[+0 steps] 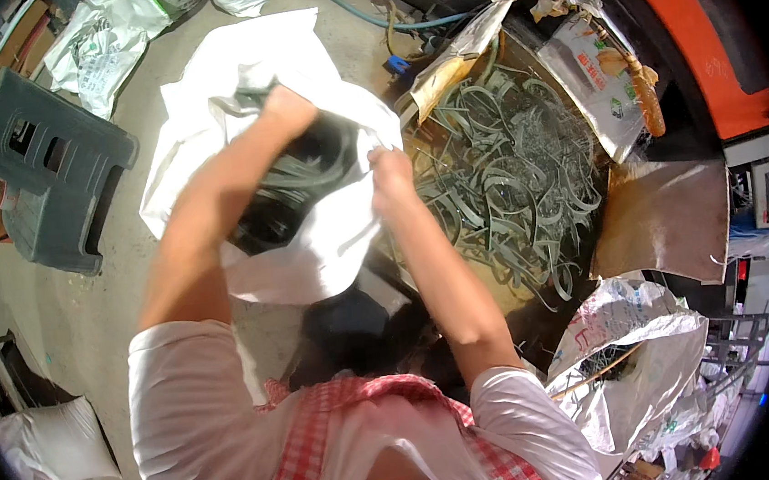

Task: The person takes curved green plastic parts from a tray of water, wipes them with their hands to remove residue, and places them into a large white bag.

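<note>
White sack point(314, 269) | crumpled, green strips point(305, 172) inside | right grip point(387, 168) pinches rim point(380, 132) | left grip point(289, 113): can't tell

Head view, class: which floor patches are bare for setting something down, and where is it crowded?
Bare floor lies between the dark green stool, the stuffed white bag and the left sleeve. A narrower patch separates stool and open white sack. Crowded: the sack's mouth, with left hand and right hand there, and the curled green strips to its right.
</note>
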A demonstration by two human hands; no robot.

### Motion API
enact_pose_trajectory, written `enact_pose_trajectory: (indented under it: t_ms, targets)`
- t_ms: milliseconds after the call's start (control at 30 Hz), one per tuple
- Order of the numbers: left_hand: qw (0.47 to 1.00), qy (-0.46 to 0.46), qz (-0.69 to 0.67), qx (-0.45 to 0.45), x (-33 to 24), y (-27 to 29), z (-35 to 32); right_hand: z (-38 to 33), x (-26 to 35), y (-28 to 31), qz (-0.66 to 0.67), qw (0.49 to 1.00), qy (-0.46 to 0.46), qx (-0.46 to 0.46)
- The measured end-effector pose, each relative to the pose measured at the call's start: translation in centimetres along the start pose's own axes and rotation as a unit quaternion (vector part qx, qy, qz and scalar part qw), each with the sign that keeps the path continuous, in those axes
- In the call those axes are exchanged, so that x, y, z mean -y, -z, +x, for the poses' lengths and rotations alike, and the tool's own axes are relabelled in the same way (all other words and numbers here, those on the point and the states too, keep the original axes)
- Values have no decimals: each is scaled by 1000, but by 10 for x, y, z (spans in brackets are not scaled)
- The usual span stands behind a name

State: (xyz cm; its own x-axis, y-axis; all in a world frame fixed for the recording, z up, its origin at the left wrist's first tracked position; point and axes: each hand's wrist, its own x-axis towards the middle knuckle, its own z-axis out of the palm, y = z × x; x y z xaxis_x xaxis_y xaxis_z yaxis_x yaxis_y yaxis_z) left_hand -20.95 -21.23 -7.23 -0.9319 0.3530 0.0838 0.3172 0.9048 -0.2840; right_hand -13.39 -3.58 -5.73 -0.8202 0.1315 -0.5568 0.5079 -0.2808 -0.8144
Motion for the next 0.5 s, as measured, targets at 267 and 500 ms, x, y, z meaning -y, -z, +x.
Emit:
enact_pose_trajectory:
  t_ms: [267, 500]
  targets:
    - [962, 70, -116, -238, 63, -18, -45, -64, 44, -43, 78, 939, 134, 307]
    - [985, 35, -93, -139, 14, -53, -8, -61, 25, -20, 15, 969, 91, 228]
